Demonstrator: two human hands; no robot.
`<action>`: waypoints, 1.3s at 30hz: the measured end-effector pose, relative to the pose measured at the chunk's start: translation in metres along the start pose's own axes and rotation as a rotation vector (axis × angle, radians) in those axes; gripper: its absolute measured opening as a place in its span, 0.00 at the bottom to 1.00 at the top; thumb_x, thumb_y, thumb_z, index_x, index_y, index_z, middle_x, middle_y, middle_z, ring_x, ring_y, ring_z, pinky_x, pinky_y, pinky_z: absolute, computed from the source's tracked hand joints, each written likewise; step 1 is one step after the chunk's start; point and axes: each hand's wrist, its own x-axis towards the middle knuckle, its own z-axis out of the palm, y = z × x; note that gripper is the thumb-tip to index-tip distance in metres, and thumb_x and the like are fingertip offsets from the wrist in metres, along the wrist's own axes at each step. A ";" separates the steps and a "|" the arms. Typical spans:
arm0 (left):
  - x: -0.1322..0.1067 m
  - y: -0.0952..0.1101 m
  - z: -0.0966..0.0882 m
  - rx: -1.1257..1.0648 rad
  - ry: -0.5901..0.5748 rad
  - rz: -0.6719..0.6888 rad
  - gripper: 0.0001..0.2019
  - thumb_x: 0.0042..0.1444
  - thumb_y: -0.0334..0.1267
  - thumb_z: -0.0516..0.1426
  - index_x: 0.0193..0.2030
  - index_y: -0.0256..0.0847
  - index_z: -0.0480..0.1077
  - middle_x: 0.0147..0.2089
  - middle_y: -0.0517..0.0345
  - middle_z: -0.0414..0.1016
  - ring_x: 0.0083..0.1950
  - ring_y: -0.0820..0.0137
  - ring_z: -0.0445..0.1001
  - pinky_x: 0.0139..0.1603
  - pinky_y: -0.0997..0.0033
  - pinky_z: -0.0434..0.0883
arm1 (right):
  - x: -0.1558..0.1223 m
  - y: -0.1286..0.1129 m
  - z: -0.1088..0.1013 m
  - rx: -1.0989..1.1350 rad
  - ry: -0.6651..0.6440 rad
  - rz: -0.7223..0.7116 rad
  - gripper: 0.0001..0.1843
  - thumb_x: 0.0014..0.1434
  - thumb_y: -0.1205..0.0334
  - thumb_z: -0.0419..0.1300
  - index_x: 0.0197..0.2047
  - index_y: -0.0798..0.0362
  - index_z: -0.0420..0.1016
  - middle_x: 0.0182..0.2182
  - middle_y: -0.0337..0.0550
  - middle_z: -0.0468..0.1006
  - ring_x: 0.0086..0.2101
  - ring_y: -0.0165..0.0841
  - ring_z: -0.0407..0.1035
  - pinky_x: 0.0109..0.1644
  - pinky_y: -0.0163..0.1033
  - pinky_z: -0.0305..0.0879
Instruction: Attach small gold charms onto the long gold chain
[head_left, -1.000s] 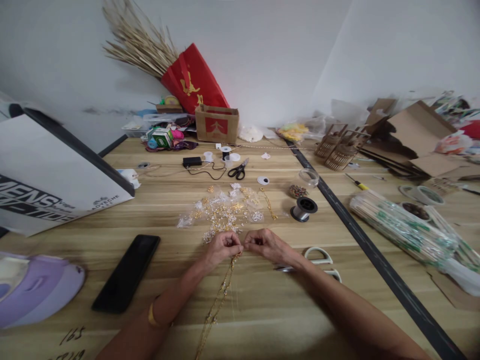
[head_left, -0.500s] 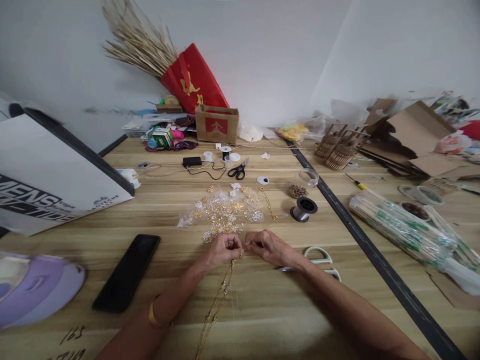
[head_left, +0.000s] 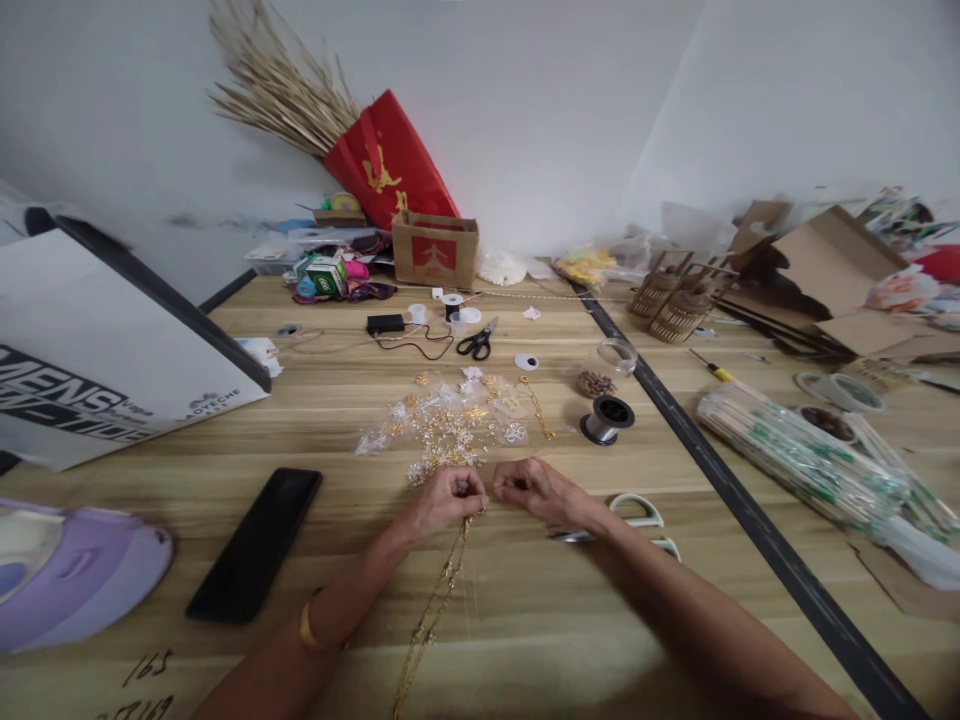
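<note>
My left hand (head_left: pixel 452 500) pinches one end of a gold beaded chain (head_left: pixel 442 597), which hangs down toward the table's near edge. Close beside it, my right hand (head_left: pixel 538 490) is closed in a pinch; whatever lies between its fingertips is too small to make out. Fine clear thread seems to hang below the hands. Just beyond my fingers lies a heap of gold and clear beads and charms (head_left: pixel 454 425), partly in small plastic bags. White-handled scissors (head_left: pixel 637 512) rest partly under my right forearm.
A spool of wire (head_left: pixel 607 420), a bead tub (head_left: pixel 596 382) and a short gold chain (head_left: pixel 538 410) lie beyond my right hand. Black scissors (head_left: pixel 478 340) are farther back. At left are a phone (head_left: pixel 255 545), a purple visor (head_left: pixel 90 575) and a white box (head_left: pixel 112 350). Wrapped sticks (head_left: pixel 802 455) lie right.
Both hands hold nearly the same pose. The right hand has shifted very slightly to the right; the chain stays in the left.
</note>
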 end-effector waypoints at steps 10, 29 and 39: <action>-0.002 0.002 0.005 -0.055 -0.044 0.029 0.08 0.43 0.37 0.61 0.24 0.34 0.67 0.21 0.64 0.65 0.23 0.78 0.61 0.25 0.78 0.57 | -0.003 -0.010 -0.008 0.059 -0.133 0.011 0.16 0.60 0.52 0.54 0.36 0.56 0.73 0.24 0.35 0.66 0.25 0.26 0.57 0.28 0.30 0.53; 0.001 -0.003 0.004 -0.193 -0.023 0.052 0.06 0.42 0.35 0.60 0.26 0.35 0.69 0.22 0.60 0.71 0.24 0.74 0.67 0.27 0.75 0.61 | -0.007 -0.016 0.008 -0.308 0.062 -0.053 0.14 0.64 0.63 0.47 0.28 0.55 0.66 0.20 0.34 0.60 0.22 0.25 0.53 0.28 0.30 0.49; -0.004 0.003 0.004 -0.108 -0.047 0.093 0.02 0.43 0.31 0.57 0.24 0.35 0.68 0.22 0.60 0.71 0.25 0.75 0.65 0.28 0.76 0.60 | -0.013 -0.009 0.020 -0.232 0.169 -0.046 0.16 0.65 0.59 0.46 0.28 0.55 0.65 0.21 0.34 0.61 0.22 0.25 0.53 0.29 0.31 0.49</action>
